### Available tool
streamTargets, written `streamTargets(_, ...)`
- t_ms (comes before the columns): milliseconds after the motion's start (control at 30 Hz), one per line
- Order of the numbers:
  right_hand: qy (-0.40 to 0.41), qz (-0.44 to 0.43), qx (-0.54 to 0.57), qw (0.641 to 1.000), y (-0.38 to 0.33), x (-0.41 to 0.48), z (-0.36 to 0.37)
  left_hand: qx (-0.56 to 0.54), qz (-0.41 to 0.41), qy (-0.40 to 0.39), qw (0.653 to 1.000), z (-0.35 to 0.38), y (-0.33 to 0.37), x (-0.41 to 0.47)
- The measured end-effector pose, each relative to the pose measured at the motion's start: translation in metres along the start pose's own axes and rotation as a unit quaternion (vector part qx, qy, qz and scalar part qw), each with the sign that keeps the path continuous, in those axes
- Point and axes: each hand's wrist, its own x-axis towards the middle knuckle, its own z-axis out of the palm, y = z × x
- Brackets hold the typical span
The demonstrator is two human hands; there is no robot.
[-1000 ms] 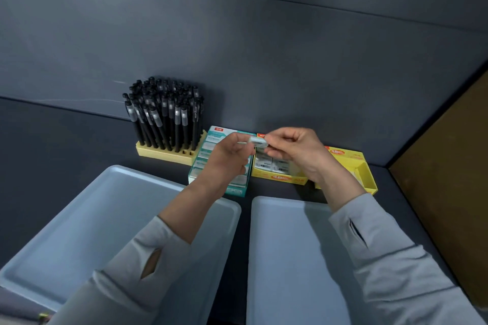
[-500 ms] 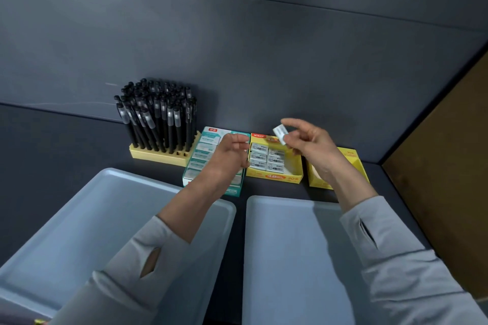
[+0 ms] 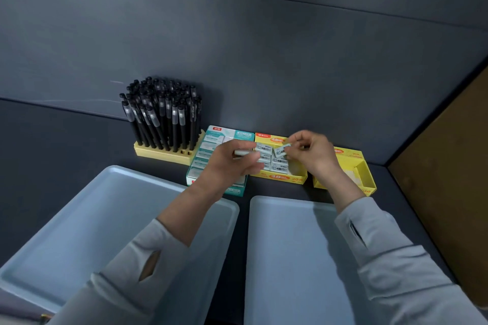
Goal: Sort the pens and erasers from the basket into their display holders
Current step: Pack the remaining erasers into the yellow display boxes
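Note:
My right hand (image 3: pixel 310 153) pinches a small white eraser (image 3: pixel 281 150) just above the middle yellow display box (image 3: pixel 280 177), which holds rows of similar erasers. My left hand (image 3: pixel 232 163) hovers over the teal eraser box (image 3: pixel 211 158) and grips another white eraser (image 3: pixel 243 152) between thumb and fingers. Several black pens (image 3: pixel 163 116) stand upright in a yellow holder (image 3: pixel 163 153) at the back left. A second yellow box (image 3: pixel 353 174) sits to the right, mostly hollow inside.
Two pale blue trays lie in front: one at the left (image 3: pixel 87 219), one at the right (image 3: pixel 290 258). A dark wall rises right behind the boxes. A brown panel (image 3: pixel 449 166) borders the right side.
My right hand has lowered the eraser from above the box's back edge down to the rows in the middle yellow box. My left hand has shifted slightly right, still holding its eraser.

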Motion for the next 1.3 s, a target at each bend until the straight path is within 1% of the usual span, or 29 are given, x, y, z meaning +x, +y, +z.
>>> streamTargets(33,0.009,-0.007,-0.033,0.999,0.0,0.0,0.001,0.012,0.013,-0.005,1.0,-0.001,0.003,-0.002)
streamTargets(100,0.011,-0.02,-0.099,0.995,-0.002,0.001,0.002,0.078,0.046,0.002,0.996,-0.003,0.004,-0.001)
streamTargets(167,0.0,-0.032,-0.148,0.988,-0.002,0.002,0.0,0.106,0.046,0.017,0.993,-0.004,0.004,0.0)
streamTargets(233,-0.004,-0.05,-0.183,0.982,-0.002,0.002,0.001,0.1,0.035,0.031,0.994,-0.004,0.002,0.002)
streamTargets(400,0.012,-0.099,-0.228,0.968,-0.001,0.0,0.008,0.045,0.033,0.028,0.998,-0.004,-0.003,0.004)
streamTargets(500,0.031,-0.14,-0.26,0.955,0.001,0.0,0.01,0.065,0.036,0.042,0.996,-0.007,-0.005,0.005)
streamTargets(567,0.039,-0.17,-0.259,0.95,-0.001,0.001,0.012,0.083,0.041,0.044,0.995,-0.009,-0.004,0.005)
streamTargets(667,-0.003,-0.197,-0.223,0.955,-0.005,0.004,0.021,0.078,0.047,0.052,0.994,-0.011,-0.004,0.003)
streamTargets(733,-0.019,-0.202,-0.224,0.953,-0.005,0.006,0.026,0.074,0.049,0.065,0.994,-0.011,-0.004,0.002)
streamTargets(867,-0.017,-0.185,-0.225,0.957,-0.003,0.008,0.028,0.094,0.046,0.078,0.991,-0.014,-0.001,-0.001)
streamTargets(933,-0.014,-0.173,-0.197,0.965,-0.007,0.006,0.026,0.1,0.047,0.084,0.99,-0.014,-0.002,-0.002)
streamTargets(1000,-0.01,-0.136,-0.129,0.982,-0.019,0.001,0.024,0.097,0.051,0.089,0.99,-0.013,-0.002,-0.002)
streamTargets(1033,-0.032,-0.101,-0.076,0.991,-0.026,-0.003,0.023,0.096,0.058,0.09,0.99,-0.012,-0.003,-0.002)
streamTargets(1067,-0.073,-0.059,-0.009,0.996,-0.034,-0.007,0.022,0.096,0.066,0.092,0.989,-0.012,-0.003,-0.002)
streamTargets(1133,-0.166,0.015,0.118,0.979,-0.043,-0.015,0.024,0.105,0.081,0.086,0.988,-0.008,-0.004,-0.002)
streamTargets(1167,-0.191,0.03,0.16,0.968,-0.046,-0.018,0.024,0.112,0.086,0.079,0.987,-0.006,-0.003,-0.001)
streamTargets(1233,-0.183,0.042,0.222,0.957,-0.048,-0.021,0.02,0.144,0.092,0.073,0.983,-0.002,-0.002,0.0)
streamTargets(1300,-0.138,0.053,0.276,0.95,-0.046,-0.019,0.012,0.206,0.111,0.085,0.969,-0.002,-0.002,0.001)
